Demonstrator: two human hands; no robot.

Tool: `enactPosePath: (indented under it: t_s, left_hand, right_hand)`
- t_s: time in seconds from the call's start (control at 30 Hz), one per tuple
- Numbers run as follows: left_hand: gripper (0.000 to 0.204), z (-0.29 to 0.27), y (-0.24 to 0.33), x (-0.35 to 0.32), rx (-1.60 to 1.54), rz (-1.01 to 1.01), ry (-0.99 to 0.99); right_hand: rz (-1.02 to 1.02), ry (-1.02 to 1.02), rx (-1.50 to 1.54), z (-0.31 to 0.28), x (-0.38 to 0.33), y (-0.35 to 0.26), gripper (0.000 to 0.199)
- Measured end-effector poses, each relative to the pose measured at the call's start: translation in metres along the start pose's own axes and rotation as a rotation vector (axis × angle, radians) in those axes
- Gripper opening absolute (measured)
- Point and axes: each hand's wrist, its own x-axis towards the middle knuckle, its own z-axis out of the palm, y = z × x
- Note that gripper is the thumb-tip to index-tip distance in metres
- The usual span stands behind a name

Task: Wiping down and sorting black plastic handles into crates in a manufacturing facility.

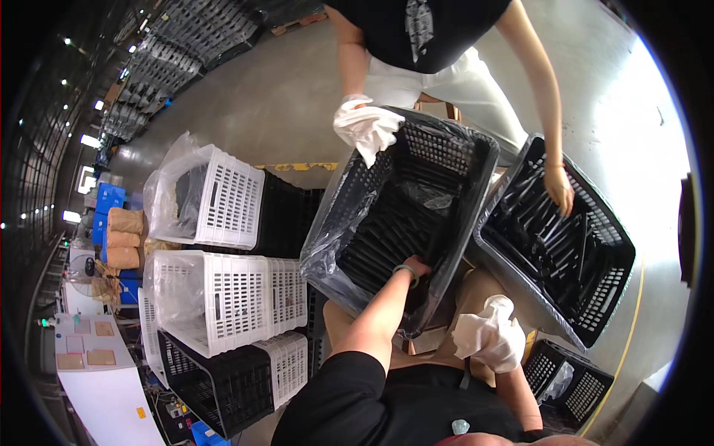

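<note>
My left hand (419,266), with a pale band at the wrist, reaches down into a black plastic crate (318,236) lined with clear film. Its fingertips are lost against rows of long, dark pieces (375,249) inside, and whether it grips one cannot be made out. Near my body, my right hand (508,357) is closed round a crumpled white cloth (487,327) that covers most of the fingers. To the right, a second black crate (543,316) holds several loose black rod-like pieces (532,230).
Across from me a co-worker holds a white cloth (366,128) at the first crate's rim; their other hand (559,192) hangs over the second crate. White crates (234,197) and black ones are stacked at left. Another black crate (573,386) stands on the floor, lower right.
</note>
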Motion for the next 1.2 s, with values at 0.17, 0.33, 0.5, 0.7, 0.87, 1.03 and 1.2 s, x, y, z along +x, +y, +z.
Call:
enactPosePath:
  t_s: [0.17,0.33,0.5,0.7,0.87,1.03,1.2]
  left_hand:
    - [0.087,-0.008,0.021,-0.006,-0.032,-0.067,-0.223]
    - [0.085,0.028,0.085,-0.025,0.148,0.139,-0.291]
    - [0.045,0.049,-0.069,0.095,0.403,0.339,-0.022]
    - [0.056,0.028,-0.063,0.086,0.397,0.252,-0.123]
    - [0.070,-0.033,0.032,-0.067,0.294,0.134,-0.114]
    - [0.028,-0.114,0.075,-0.139,-0.256,0.474,-0.305]
    - [0.037,-0.163,0.071,-0.255,-0.857,0.618,-0.336]
  right_hand:
    - [-0.082,0.156,-0.237,-0.018,0.012,-0.011,0.064]
    - [0.021,0.269,-0.119,0.005,-0.025,0.038,0.069]
    - [-0.065,0.081,0.276,-0.016,0.009,-0.008,0.064]
    - [0.140,0.347,0.073,0.038,-0.007,0.013,0.020]
    - [-0.147,0.439,-0.006,-0.044,-0.028,-0.009,0.036]
    - [-0.056,0.335,-0.057,-0.049,-0.016,-0.009,0.046]
    - [0.030,0.270,-0.155,-0.034,0.035,-0.026,0.025]
